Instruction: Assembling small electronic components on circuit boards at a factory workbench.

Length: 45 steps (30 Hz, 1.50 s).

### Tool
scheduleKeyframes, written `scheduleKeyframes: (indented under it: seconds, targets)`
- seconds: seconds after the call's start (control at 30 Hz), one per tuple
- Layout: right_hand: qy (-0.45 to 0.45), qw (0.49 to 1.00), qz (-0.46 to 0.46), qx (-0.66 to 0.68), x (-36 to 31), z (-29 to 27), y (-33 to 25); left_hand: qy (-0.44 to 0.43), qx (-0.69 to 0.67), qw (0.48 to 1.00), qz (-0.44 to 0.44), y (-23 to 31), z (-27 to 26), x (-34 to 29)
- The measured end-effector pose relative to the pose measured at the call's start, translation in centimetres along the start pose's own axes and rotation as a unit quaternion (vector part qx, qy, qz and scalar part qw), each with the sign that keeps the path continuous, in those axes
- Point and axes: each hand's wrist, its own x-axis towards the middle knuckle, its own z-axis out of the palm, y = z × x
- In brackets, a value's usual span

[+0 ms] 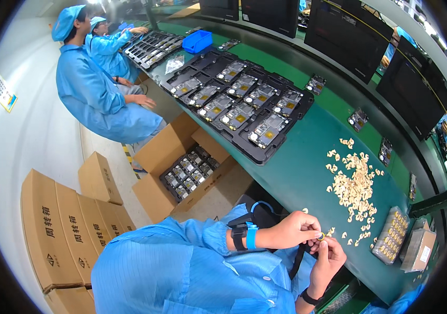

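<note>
Above the table's near edge, my left hand point(299, 229) and my right hand point(329, 261) meet fingertip to fingertip. Both pinch a small round dark piece with a yellow rim point(321, 236), partly covered by the fingers. Just beyond them a pile of small cream-coloured curved pieces point(357, 183) is scattered over the green tabletop point(291, 178), with a few stray ones close to my fingers. To the right of the pile, a clear plastic tray point(391, 235) holds several round pieces with yellow on them.
A black tray of circuit boards point(265, 154) lies farther left on the table. Circuit boards point(358, 119) sit along the green strip behind. A small cardboard box point(418, 248) stands at right. An open carton point(155, 196) is below the table, near stacked cartons point(71, 225). Two co-workers point(87, 83) sit at far left.
</note>
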Motion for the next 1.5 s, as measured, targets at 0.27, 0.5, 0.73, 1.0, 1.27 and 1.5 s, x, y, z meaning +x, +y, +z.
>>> scheduleKeyframes:
  seconds: [0.27, 0.5, 0.73, 1.0, 1.27, 1.5]
  targets:
    - [-0.012, 0.999, -0.009, -0.043, -0.8, -0.5, 0.0, -0.039, 0.073, 0.997, -0.002, 0.3, 0.4, -0.2]
    - [-0.035, 0.999, 0.009, -0.039, 0.3, 0.2, -1.3, 0.020, 0.117, 0.993, -0.023, 2.7, 0.1, -0.5]
    - [-0.042, 0.999, 0.024, 0.007, 0.0, 0.1, -0.7, -0.028, 0.097, 0.993, -0.069, 1.9, -1.1, -0.2]
    - [0.016, 0.995, -0.041, -0.095, 0.0, 0.3, -0.4, 0.108, 0.120, 0.987, -0.021, 0.8, 1.5, -1.0]
    - [0.029, 0.991, -0.072, -0.106, 0.3, 0.8, 0.0, 0.067, 0.101, 0.993, -0.014, 0.3, 0.9, -0.7]
    - [0.205, 0.977, 0.024, -0.060, 3.8, -2.3, -1.5, 0.123, 0.002, 0.992, -0.039, 1.1, 0.0, 0.3]
